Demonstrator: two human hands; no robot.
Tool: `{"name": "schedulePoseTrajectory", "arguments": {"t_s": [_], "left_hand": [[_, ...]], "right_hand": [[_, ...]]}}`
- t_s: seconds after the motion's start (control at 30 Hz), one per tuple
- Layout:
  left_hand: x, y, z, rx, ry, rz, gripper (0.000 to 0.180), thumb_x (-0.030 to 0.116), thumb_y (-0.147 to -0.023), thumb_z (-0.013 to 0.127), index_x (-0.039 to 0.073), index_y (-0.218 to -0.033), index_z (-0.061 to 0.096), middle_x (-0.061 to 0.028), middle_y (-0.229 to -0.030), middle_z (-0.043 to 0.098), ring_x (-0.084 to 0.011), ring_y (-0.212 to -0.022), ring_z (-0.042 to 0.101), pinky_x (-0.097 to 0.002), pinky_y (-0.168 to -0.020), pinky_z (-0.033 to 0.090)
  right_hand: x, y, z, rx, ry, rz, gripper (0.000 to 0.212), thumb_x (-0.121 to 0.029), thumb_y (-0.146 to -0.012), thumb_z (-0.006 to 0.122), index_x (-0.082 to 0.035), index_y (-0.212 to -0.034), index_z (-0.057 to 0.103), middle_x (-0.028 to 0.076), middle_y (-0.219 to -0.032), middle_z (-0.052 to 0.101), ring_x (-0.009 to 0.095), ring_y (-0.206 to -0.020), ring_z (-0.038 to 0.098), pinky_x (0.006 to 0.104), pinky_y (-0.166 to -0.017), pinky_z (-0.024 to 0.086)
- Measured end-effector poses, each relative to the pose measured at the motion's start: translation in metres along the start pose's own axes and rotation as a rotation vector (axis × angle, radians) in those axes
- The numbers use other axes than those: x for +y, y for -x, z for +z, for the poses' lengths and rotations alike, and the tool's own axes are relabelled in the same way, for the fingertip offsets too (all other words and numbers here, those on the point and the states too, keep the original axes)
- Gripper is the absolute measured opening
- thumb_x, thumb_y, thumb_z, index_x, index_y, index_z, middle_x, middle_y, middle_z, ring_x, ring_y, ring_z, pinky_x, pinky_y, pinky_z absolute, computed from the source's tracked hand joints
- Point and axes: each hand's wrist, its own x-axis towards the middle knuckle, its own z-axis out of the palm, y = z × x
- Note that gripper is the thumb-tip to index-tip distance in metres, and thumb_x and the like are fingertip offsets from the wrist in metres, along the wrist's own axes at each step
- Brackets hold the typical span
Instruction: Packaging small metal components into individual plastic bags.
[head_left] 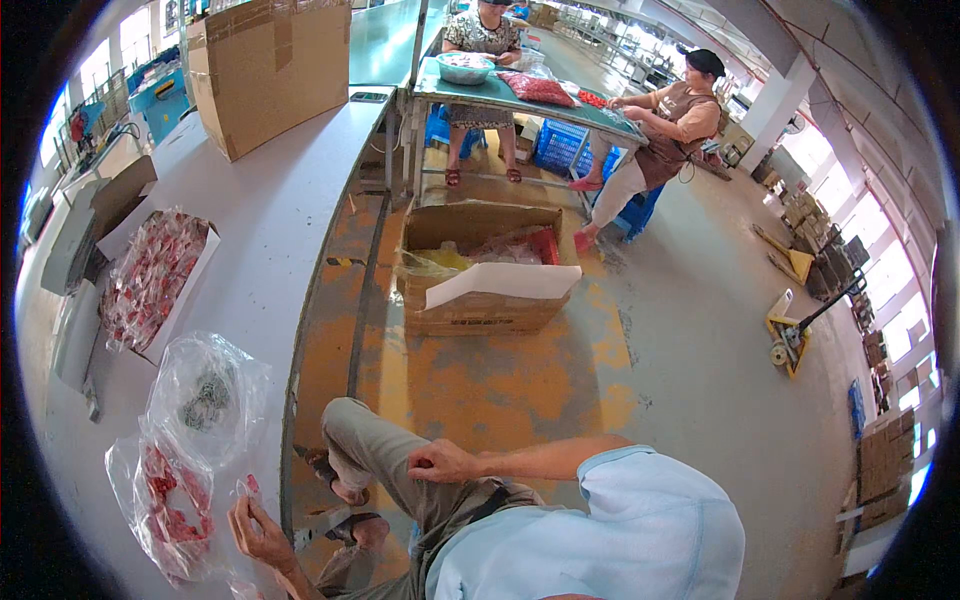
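My left hand (260, 538) is at the table's edge, thumb and fingers pinched on a small red piece (252, 485); its exact kind is too small to tell. Beside it lies a clear plastic bag (122, 480) with red pieces in it. Just beyond, another clear bag (240, 375) holds a tangle of thin grey-green items. An open white box (178, 318) farther up the table is heaped with small red pieces in clear wrappers. My right hand (445, 462) rests on my thigh with curled fingers, and nothing shows in it.
A large cardboard carton (270, 80) stands at the table's far end. On the floor ahead sits an open carton (480, 318) with plastic bags inside. Two people work at a green-topped table (450, 92) beyond. A pallet truck (790, 335) stands to the right.
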Motion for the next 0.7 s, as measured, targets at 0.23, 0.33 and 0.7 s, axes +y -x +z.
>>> {"name": "schedulePoseTrajectory", "arguments": {"t_s": [0.23, 0.33, 0.7], "left_hand": [[-0.002, 0.003, 0.002, -0.003, -0.012, 0.006, 0.012, -0.005, -0.093, 0.065, -0.005, -0.105, 0.068, -0.0175, -0.09, 0.065, -0.0339, -0.08, 0.063, -0.0435, -0.07, 0.052], [0.001, 0.001, 0.001, -0.014, 0.004, -0.002, 0.012, -0.005, -0.093, 0.065, -0.005, -0.105, 0.068, -0.0175, -0.091, 0.066, -0.0341, -0.081, 0.064, -0.0433, -0.071, 0.052], [-0.007, 0.002, 0.005, 0.009, 0.028, -0.01, 0.009, -0.005, -0.095, 0.064, -0.006, -0.103, 0.067, -0.0163, -0.091, 0.066, -0.0311, -0.08, 0.063, -0.0401, -0.071, 0.053]], "right_hand": [[-0.004, 0.002, -0.004, -0.019, -0.006, 0.038, 0.028, -0.032, -0.092, 0.067, -0.005, -0.091, 0.068, 0.015, -0.077, 0.069, 0.033, -0.069, 0.066, 0.0447, -0.065, 0.05], [0.001, 0.002, -0.001, 0.005, 0.005, 0.019, 0.025, -0.029, -0.093, 0.068, -0.005, -0.091, 0.068, 0.014, -0.073, 0.066, 0.027, -0.065, 0.063, 0.0409, -0.062, 0.049], [0.0, 0.002, -0.002, 0.048, 0.023, -0.021, 0.026, -0.03, -0.093, 0.069, -0.005, -0.091, 0.068, 0.013, -0.072, 0.065, 0.022, -0.064, 0.06, 0.0387, -0.061, 0.048]]}}
